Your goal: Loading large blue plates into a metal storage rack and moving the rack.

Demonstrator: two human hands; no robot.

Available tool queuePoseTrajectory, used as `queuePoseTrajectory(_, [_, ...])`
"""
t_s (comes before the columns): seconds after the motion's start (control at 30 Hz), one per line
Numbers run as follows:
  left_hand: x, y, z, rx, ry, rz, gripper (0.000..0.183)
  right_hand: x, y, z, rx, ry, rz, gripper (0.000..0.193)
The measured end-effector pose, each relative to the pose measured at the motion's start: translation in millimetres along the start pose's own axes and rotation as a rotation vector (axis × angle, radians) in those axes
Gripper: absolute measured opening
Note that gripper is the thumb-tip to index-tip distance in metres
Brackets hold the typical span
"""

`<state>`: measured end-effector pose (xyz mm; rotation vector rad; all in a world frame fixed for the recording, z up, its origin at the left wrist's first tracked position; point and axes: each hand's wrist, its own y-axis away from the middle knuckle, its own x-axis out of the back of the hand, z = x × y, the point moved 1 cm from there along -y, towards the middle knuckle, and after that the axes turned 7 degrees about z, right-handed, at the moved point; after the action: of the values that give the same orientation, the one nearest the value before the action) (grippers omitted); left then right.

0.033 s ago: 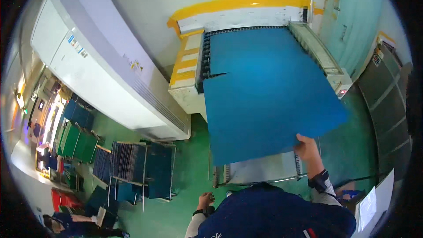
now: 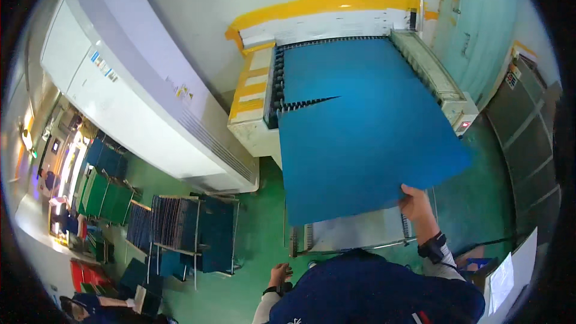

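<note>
My right hand point(image 2: 415, 203) grips the near edge of a large flat blue panel point(image 2: 366, 162), thumb on top and fingers underneath. The panel's far part lies over a white roller conveyor machine point(image 2: 453, 105), and its near part reaches out past the machine's front. Beyond it, a second blue panel point(image 2: 336, 63) rests on the rollers. A dark wedge-shaped gap at the left shows rollers between the two; toward the right their edges meet or overlap, I cannot tell which. My left hand point(image 2: 280, 275) hangs low by my body, empty, its fingers loosely bent and apart.
A tall white cabinet unit point(image 2: 144, 90) stands left of the machine. Wheeled racks point(image 2: 174, 222) hold several dark panels on the green floor. At lower left another person point(image 2: 96, 306) handles a panel. Grey boards point(image 2: 525, 138) lean at the right, above a white sheet point(image 2: 501, 285).
The wedge gap between the two blue panels has grown longer and wider at the left, showing more rollers. My right hand keeps its grip; the person at lower left has shifted slightly.
</note>
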<state>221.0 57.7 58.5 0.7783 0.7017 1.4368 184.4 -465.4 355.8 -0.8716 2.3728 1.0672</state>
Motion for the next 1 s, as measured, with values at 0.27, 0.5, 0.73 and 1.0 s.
queuePoseTrajectory(0.27, [-13.7, -1.9, 8.9, 0.024, -0.018, 0.041, 0.038, 34.6, -22.9, 30.4, -0.134, -0.135, 0.084, 0.018])
queuePoseTrajectory(0.5, [-22.6, -7.3, 12.3, 0.002, -0.018, 0.012, 0.034, 32.8, -37.0, 35.5, -0.192, -0.060, 0.055, 0.017])
queuePoseTrajectory(0.73, [-29.2, 9.0, 18.7, -0.004, -0.058, 0.027, 0.029, 20.3, -40.7, 28.1, -0.206, -0.055, 0.053, 0.016])
queuePoseTrajectory(1.0, [-21.7, 2.2, 8.5, 0.029, 0.030, 0.055, 0.032, 6.4, -45.2, 27.2, -0.194, -0.073, 0.055, 0.016])
